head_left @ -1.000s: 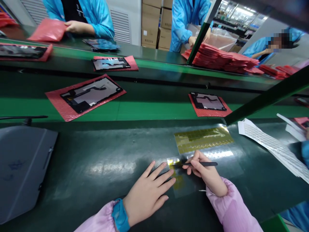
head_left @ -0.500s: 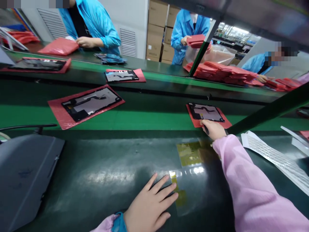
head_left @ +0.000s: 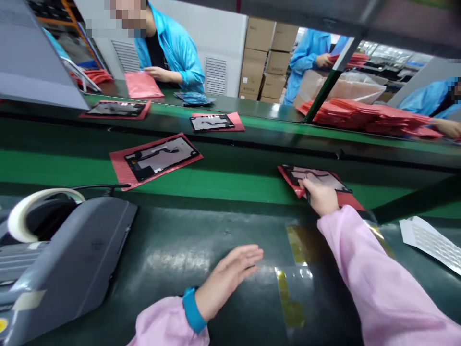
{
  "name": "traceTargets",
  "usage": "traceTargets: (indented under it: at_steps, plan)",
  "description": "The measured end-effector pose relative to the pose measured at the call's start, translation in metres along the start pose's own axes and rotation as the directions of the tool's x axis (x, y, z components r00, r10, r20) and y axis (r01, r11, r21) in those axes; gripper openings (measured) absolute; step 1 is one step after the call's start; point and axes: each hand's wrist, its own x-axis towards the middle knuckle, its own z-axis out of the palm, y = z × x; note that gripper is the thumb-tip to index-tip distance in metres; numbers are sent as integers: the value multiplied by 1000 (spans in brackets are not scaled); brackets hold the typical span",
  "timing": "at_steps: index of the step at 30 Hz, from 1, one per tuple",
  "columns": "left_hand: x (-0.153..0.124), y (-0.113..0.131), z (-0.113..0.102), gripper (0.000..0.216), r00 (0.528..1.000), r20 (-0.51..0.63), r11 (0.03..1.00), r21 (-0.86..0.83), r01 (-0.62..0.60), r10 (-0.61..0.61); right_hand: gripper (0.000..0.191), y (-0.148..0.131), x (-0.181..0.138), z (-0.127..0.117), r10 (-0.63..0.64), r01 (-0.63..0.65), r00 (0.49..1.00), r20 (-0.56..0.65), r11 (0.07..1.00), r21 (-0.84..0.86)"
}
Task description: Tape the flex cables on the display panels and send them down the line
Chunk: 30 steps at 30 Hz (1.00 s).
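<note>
Governing relation: right hand to panel. The panel [head_left: 322, 177] lies on a red sleeve [head_left: 351, 201], which rests on the green belt [head_left: 230, 180] beyond the far edge of the worktop [head_left: 201, 230]. The right hand [head_left: 320, 196] is at the panel's near side, left of its middle, and overlaps part of it in this view.

Panel orientation: the long axis runs mainly left to right, with the right end slightly closer to the person. The right forearm comes in from the near right and crosses this axis at a steep angle, so the fingers meet the long near side rather than a short end.

Right hand state: the fingers are closed around a slim dark tool [head_left: 308, 196], of which only a short part shows below them. The working tip is hidden; whether it or the fingertips press on the panel cannot be told.

Left hand state: the left hand [head_left: 232, 271] is empty, with fingers extended and held together. It is over the worktop, just left of a clear sheet [head_left: 313, 293] with amber pieces [head_left: 293, 312] along its left side, and apart from it. The panel lies forward and right of this hand; the right hand is clearly the nearer.
</note>
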Motion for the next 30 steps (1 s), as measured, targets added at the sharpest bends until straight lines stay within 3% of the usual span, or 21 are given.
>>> traceTargets:
  at_steps: [2,3,6,9,12,14,16,19,21,23,25,28,30]
  plan:
    - [9,1,-8,51,996,-70,997,-59,58,-62,26,-32,-28,-14,-126,127,992,-15,983,135]
    - [12,2,-13,53,992,-107,996,-53,68,-73,28,-49,-46,-22,-216,221,975,-52,929,296]
    - [10,0,-29,61,977,-200,997,-19,73,-76,28,-97,-109,-41,-290,352,935,-206,664,660]
    - [-10,-5,-41,67,962,-260,997,-17,79,-81,37,-127,-158,-56,-312,364,923,-225,519,773]
    - [-44,-9,-45,63,940,-321,993,-41,113,-121,36,-133,-178,-65,-412,359,897,-160,467,808]
    - [-72,-11,-42,59,919,-356,986,-73,153,-169,24,-129,-184,-71,-449,292,891,-67,454,842]
    - [-101,-14,-38,54,869,-422,964,-168,205,-258,11,-128,-192,-78,-364,130,931,31,410,903]
    - [-135,-20,-28,47,749,-540,911,-350,217,-385,10,-138,-212,-84,-133,-124,978,160,243,962]
    - [-150,-26,-20,46,712,-582,909,-365,202,-392,19,-154,-224,-84,-67,-224,970,233,117,967]
    - [-160,-32,-12,47,708,-628,945,-258,200,-321,41,-172,-230,-80,-64,-288,956,287,5,958]
    - [-168,-35,-5,51,706,-687,980,-46,195,-172,51,-189,-231,-74,-67,-339,940,335,-73,938]
    - [-179,-31,1,56,711,-698,914,339,222,87,32,-209,-229,-69,-65,-419,908,414,-172,891]
    - [-185,-24,0,58,750,-635,807,534,252,186,24,-218,-228,-70,-97,-461,888,450,-196,866]
